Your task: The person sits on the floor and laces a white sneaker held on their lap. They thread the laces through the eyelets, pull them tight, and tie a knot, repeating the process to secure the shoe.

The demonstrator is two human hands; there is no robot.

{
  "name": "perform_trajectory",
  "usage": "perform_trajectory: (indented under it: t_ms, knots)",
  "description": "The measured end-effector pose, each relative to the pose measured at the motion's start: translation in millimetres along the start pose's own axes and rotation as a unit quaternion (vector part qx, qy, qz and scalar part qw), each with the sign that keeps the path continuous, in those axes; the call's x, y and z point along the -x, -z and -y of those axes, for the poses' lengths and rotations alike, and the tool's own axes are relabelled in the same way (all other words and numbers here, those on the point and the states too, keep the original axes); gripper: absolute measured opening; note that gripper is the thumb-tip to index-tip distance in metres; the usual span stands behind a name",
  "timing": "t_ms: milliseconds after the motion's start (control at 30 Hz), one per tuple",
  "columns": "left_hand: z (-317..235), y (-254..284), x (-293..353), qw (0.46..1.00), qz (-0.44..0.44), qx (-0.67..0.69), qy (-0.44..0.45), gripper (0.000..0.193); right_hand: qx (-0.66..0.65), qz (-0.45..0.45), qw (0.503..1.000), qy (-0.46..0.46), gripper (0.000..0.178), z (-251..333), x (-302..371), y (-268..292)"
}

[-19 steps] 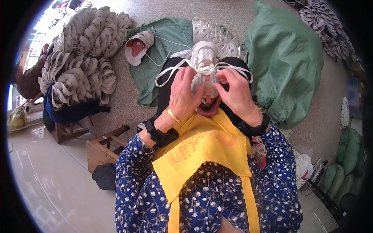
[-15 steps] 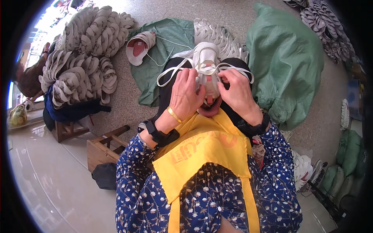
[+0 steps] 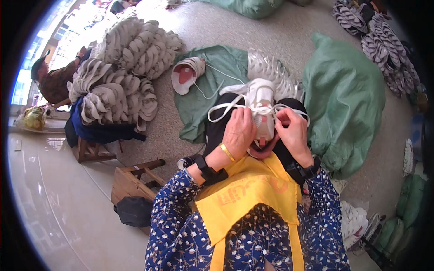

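Note:
A white shoe upper (image 3: pixel 263 92) with a pink tongue rests between my knees, its toe pointing away from me. White shoelace (image 3: pixel 221 110) crosses its front and loops out on both sides. On the left edge of the lacing, my left hand (image 3: pixel 239 134) is closed, its fingertips against the lace. Thumb and fingers of my right hand (image 3: pixel 293 135) pinch the lace at the right edge. The shoe's collar opening faces my yellow apron (image 3: pixel 248 178). Exactly how the lace runs under my fingers is hidden.
Another laced upper (image 3: pixel 187 74) lies on green sacking (image 3: pixel 192 115), beside a row of white uppers (image 3: pixel 273 67). A full green sack (image 3: pixel 343 104) stands at right. Grey upper stacks (image 3: pixel 144 49), a wooden stool (image 3: pixel 131 183) and another person (image 3: pixel 58 83) are at left.
My view has shifted, so the scene sits lower and further right. Both hands have moved along the shoe toward the lace crossing, and the right fingers now pinch the lace.

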State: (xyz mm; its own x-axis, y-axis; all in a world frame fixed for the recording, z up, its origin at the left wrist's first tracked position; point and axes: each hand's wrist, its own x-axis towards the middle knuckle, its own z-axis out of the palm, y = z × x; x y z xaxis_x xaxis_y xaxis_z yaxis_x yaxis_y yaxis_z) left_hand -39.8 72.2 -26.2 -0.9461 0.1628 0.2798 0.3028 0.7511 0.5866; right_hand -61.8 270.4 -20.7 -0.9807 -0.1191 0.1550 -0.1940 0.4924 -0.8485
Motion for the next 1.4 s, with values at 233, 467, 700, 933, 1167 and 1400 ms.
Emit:
perform_trajectory:
  t_ms: [233, 467, 700, 933, 1167, 1400]
  knots:
    - [9, -10, 1, 0.995, 0.010, -0.092, -0.023, 0.028, 0.218, 0.070, 0.958, 0.174, 0.016, 0, 2, -5]
    - [6, -10, 1, 0.997, 0.009, -0.072, -0.014, 0.026, 0.295, 0.038, 0.921, 0.252, 0.013, 17, -11, -5]
    - [8, -6, 0, 0.999, -0.001, -0.041, -0.005, 0.029, 0.167, 0.084, 0.937, 0.295, 0.008, 41, 1, -4]
    - [10, -4, 5, 0.998, 0.010, 0.059, 0.020, 0.027, 0.115, 0.094, 0.976, 0.159, 0.016, 27, -1, -26]
    - [11, -8, 4, 0.998, -0.016, 0.059, 0.012, 0.029, 0.116, 0.083, 0.979, 0.146, 0.014, 26, -3, -32]
    - [12, -11, 4, 0.998, -0.004, 0.054, 0.013, 0.029, 0.089, 0.080, 0.983, 0.139, 0.015, 29, -5, -31]
